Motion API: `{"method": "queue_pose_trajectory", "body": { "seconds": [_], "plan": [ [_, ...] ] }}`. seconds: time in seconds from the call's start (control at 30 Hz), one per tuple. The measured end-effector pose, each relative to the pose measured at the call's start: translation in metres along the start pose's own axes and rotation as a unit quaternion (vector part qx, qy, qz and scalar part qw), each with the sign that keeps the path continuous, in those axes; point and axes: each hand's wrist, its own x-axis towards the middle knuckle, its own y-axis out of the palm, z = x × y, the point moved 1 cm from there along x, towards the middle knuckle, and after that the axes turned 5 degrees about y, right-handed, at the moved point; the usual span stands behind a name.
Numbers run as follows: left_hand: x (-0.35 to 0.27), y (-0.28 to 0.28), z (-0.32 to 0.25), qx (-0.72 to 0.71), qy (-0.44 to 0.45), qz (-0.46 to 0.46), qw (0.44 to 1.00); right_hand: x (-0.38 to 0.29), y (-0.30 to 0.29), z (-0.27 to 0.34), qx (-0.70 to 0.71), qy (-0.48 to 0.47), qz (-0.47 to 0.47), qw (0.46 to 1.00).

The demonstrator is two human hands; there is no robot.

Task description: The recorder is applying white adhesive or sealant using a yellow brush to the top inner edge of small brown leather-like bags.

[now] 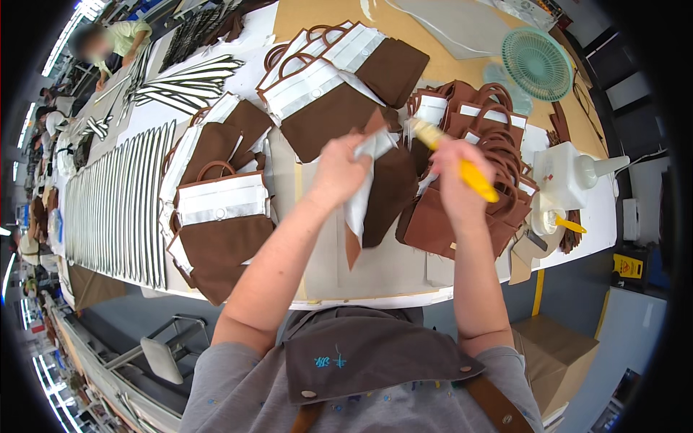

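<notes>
My left hand (342, 169) grips the upper part of a brown bag piece (389, 189), its white inner side (357, 197) and a reddish-brown edge turned up. My right hand (459, 176) holds a yellow-handled brush (478, 182) with pale bristles pointing up and left, blurred by motion. The bristles are beside the piece, near a pile of reddish-brown bags (455, 219) with looped handles. Whether they touch anything, I cannot tell. Beyond my left hand lie dark brown bag bodies (325, 119) with white top bands; another stack of brown bags (224, 238) sits to the left.
Striped strips (122, 205) lie in rows at left, with a fanned bundle (187, 84) farther back. At right stand a white squeeze bottle (560, 176), a small tub (546, 221) with a yellow-handled tool, and a green fan (537, 64). A person (116, 43) works at the far left.
</notes>
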Motion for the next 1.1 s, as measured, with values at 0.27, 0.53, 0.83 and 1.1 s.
{"method": "queue_pose_trajectory", "body": {
  "seconds": [0.27,0.53,0.83,1.1],
  "plan": [
    [0.109,-0.067,0.039,-0.209,-0.061,-0.167,0.962,-0.011,-0.082,0.037,0.029,-0.050,-0.044,0.997],
    [0.064,-0.095,0.190,0.102,0.051,-0.199,0.973,-0.060,-0.244,-0.004,-0.070,-0.026,-0.338,0.938],
    [-0.102,0.105,0.101,0.069,0.138,0.071,0.985,-0.069,-0.359,-0.079,-0.050,0.128,-0.378,0.915],
    [-0.132,0.118,0.090,0.281,0.237,0.123,0.922,-0.029,-0.390,-0.184,-0.274,0.137,-0.316,0.898]
  ]
}}
